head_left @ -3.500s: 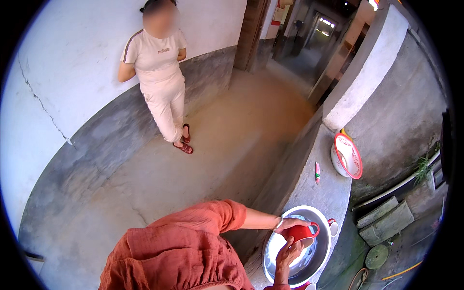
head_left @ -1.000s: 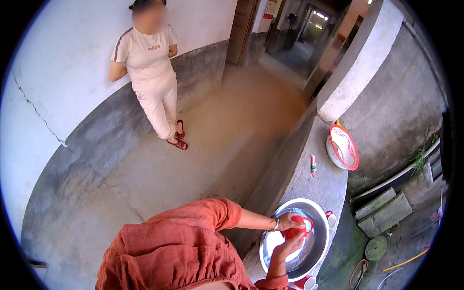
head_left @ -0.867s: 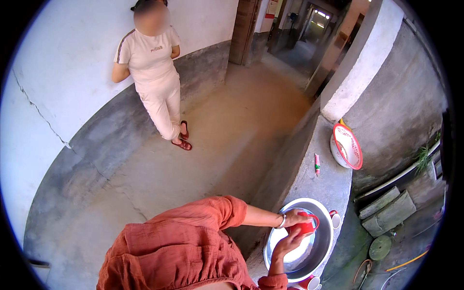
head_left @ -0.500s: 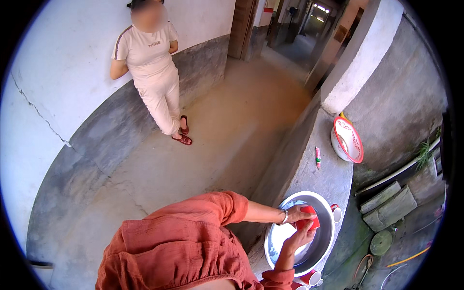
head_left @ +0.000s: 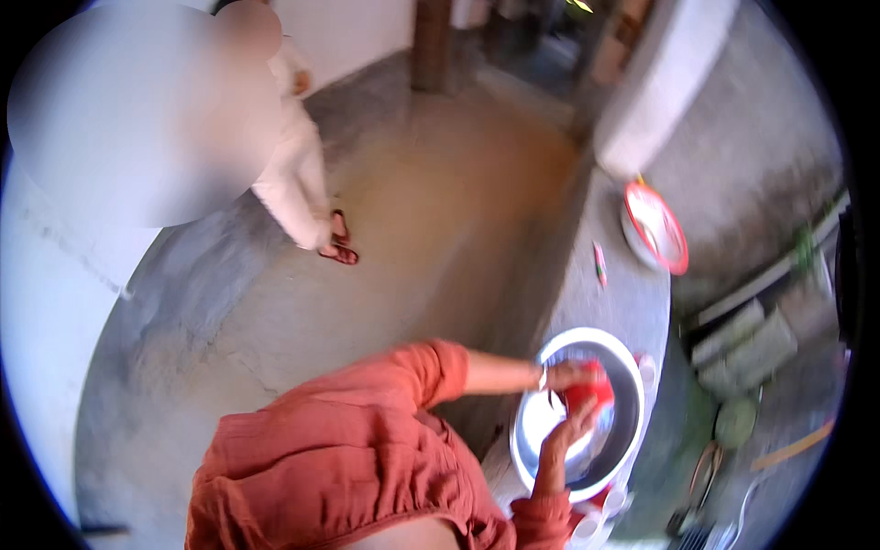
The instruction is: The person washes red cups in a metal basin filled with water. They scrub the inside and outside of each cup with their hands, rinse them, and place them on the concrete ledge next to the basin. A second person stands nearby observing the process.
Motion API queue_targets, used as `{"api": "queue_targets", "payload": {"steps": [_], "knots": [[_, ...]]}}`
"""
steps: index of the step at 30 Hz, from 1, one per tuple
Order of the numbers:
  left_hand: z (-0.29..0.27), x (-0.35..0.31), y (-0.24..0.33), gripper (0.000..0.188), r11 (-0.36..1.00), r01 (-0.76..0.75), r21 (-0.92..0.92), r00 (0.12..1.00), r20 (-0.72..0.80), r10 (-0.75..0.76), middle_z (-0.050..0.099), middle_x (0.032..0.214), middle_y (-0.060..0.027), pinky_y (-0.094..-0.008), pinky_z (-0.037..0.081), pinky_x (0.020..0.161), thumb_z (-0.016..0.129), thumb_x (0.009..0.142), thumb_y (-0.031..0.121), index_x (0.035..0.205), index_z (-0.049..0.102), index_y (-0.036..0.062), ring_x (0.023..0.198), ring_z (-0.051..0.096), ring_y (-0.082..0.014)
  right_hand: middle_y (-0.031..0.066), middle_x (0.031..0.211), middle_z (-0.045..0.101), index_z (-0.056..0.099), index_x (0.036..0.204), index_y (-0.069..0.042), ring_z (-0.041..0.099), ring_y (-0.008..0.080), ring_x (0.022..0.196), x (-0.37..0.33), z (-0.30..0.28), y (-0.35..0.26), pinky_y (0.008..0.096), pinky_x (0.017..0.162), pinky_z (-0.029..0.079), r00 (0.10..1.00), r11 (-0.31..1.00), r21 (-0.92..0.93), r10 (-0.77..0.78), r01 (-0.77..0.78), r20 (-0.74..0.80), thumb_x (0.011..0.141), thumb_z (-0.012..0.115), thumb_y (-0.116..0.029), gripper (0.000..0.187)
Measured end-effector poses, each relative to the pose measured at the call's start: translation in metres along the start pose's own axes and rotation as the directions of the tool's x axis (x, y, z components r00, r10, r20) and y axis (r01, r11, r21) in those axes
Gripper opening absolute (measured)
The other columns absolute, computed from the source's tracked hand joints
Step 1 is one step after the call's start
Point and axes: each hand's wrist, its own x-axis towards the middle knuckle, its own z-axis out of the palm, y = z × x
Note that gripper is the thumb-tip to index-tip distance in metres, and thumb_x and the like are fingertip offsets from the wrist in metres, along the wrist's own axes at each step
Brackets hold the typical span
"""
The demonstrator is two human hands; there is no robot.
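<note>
Over a metal basin point(head_left: 627, 412) on a concrete ledge, both my hands hold a red cup point(head_left: 589, 389). My left hand point(head_left: 568, 374), with a bracelet at the wrist, closes on the cup's far side. My right hand point(head_left: 578, 423) grips it from the near side. Motion blur smears the fingers and the cup's details. A bright, shiny patch of water or reflection shows inside the basin. Red-and-white cups stand close beside the basin: one cup point(head_left: 647, 368) at its right and others, including this cup point(head_left: 587, 528), at its near side.
Farther along the ledge point(head_left: 600, 307) lie a small tube point(head_left: 599, 264) and a red-rimmed enamel bowl point(head_left: 632, 236). The ledge drops off on its right to a lower yard with stone slabs point(head_left: 750, 353). Another person point(head_left: 298, 174) stands by the wall at the far left.
The whole view has shifted and blurred. Both hands stay on the red cup over the basin, and the cup appears turned slightly.
</note>
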Motion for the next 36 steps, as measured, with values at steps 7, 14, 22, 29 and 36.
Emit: {"api": "queue_targets", "payload": {"steps": [7,14,22,29,36], "knots": [[-0.028,-0.027,0.053,0.048,0.894,0.267,-0.359,0.957,-0.012,-0.290,0.062,0.100,-0.0083,-0.0326,0.051,0.076,0.049,0.085,0.046,0.108,0.055,0.0048,0.088,0.060,-0.0168,0.0106,0.096,0.058,0.056,0.092,-0.006,0.053,0.0284,0.094,0.052,-0.046,-0.011,0.0380,0.085,0.040,0.313,0.013,-0.338,-0.409,0.941,0.857,0.076,0.062,-0.009,0.017],[-0.026,-0.025,0.054,0.060,0.796,0.309,-0.521,0.950,0.209,-0.232,0.062,0.090,-0.0158,-0.0310,0.050,0.049,0.032,0.084,0.060,0.107,0.055,0.0092,0.064,0.062,-0.0217,0.0179,0.091,0.063,0.054,0.098,0.000,0.062,0.0309,0.079,0.045,-0.078,0.048,0.0367,0.070,0.048,0.990,0.738,-0.660,-0.107,0.141,0.092,0.083,0.051,-0.001,0.015],[-0.011,-0.024,0.048,0.073,0.806,0.339,-0.485,0.934,0.275,-0.228,0.061,0.089,-0.0234,-0.0290,0.047,0.045,0.022,0.085,0.062,0.106,0.054,-0.0002,0.053,0.059,-0.0222,0.0209,0.090,0.061,0.056,0.098,-0.001,0.059,0.0368,0.082,0.054,-0.102,0.081,0.0426,0.072,0.045,0.983,0.516,-0.839,-0.141,0.173,0.115,0.080,0.053,-0.001,0.018],[-0.001,-0.022,0.036,0.060,0.764,0.363,-0.533,0.932,0.205,-0.299,0.061,0.096,-0.0182,-0.0341,0.051,0.055,0.032,0.086,0.057,0.113,0.051,0.0077,0.069,0.061,-0.0254,0.0194,0.098,0.058,0.055,0.101,-0.003,0.054,0.0363,0.094,0.073,-0.120,0.090,0.0459,0.074,0.045,0.990,0.197,-0.976,-0.115,0.098,0.076,0.074,0.055,-0.005,0.027],[0.000,-0.014,-0.002,0.053,0.689,0.385,-0.614,0.893,0.060,-0.446,0.059,0.109,-0.0085,-0.0417,0.048,0.081,0.047,0.083,0.053,0.117,0.051,0.0127,0.095,0.058,-0.0259,0.0072,0.076,0.059,0.055,0.099,0.000,0.057,0.0169,0.059,0.082,-0.120,0.098,0.0303,0.048,0.050,0.798,0.784,-0.155,0.597,-0.601,-0.078,0.080,0.064,-0.015,0.026]]}}
